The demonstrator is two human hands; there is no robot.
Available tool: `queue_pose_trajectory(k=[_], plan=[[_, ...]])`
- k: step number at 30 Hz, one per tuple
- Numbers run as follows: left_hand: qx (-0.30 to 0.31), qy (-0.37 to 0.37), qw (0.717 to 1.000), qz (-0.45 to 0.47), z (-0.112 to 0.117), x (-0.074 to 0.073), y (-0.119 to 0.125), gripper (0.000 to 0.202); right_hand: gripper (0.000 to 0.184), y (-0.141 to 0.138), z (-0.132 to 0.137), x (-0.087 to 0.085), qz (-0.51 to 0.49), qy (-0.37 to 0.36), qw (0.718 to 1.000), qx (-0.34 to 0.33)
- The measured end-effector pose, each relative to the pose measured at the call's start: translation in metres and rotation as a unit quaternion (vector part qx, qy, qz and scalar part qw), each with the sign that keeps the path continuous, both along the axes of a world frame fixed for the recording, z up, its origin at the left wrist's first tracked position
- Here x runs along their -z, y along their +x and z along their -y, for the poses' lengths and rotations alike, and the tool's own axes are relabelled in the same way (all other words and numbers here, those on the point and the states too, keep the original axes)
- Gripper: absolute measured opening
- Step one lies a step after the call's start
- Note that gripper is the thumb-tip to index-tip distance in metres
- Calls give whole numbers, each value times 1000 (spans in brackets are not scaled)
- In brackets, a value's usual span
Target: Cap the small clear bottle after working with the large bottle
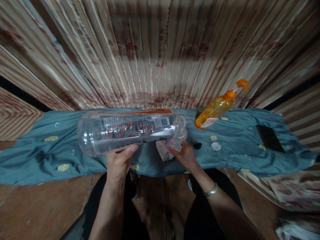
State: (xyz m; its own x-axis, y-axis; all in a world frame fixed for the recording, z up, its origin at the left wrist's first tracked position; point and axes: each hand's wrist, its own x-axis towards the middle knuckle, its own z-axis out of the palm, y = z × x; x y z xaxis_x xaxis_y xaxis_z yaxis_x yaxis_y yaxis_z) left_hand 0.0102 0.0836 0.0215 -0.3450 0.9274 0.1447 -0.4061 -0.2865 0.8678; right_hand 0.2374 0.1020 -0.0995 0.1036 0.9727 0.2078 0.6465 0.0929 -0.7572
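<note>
My left hand (120,160) is wrapped under a large clear plastic bottle (130,130), which lies sideways in the air with its neck to the right. Printed labels cover its side. My right hand (183,155) grips a small clear plastic bottle (178,138) right at the big bottle's mouth. Whether the two mouths touch, I cannot make out. Just below and left of the small bottle is a pale crumpled piece (164,151), perhaps paper or a wrapper. The fingers under the large bottle are mostly hidden.
A pump bottle of orange liquid (212,111) stands at the back right of the blue cloth-covered surface (87,165). A small black cap (197,146), a white round lid (216,146) and a dark phone-like slab (270,138) lie to the right. Striped curtains (155,60) hang behind.
</note>
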Motion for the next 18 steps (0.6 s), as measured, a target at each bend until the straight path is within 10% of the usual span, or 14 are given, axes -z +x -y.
queue_pose_trajectory(k=[18], plan=[[7, 21, 999, -36, 0, -7, 4, 63, 61, 0, 0, -2, 0, -1, 1000, -3]])
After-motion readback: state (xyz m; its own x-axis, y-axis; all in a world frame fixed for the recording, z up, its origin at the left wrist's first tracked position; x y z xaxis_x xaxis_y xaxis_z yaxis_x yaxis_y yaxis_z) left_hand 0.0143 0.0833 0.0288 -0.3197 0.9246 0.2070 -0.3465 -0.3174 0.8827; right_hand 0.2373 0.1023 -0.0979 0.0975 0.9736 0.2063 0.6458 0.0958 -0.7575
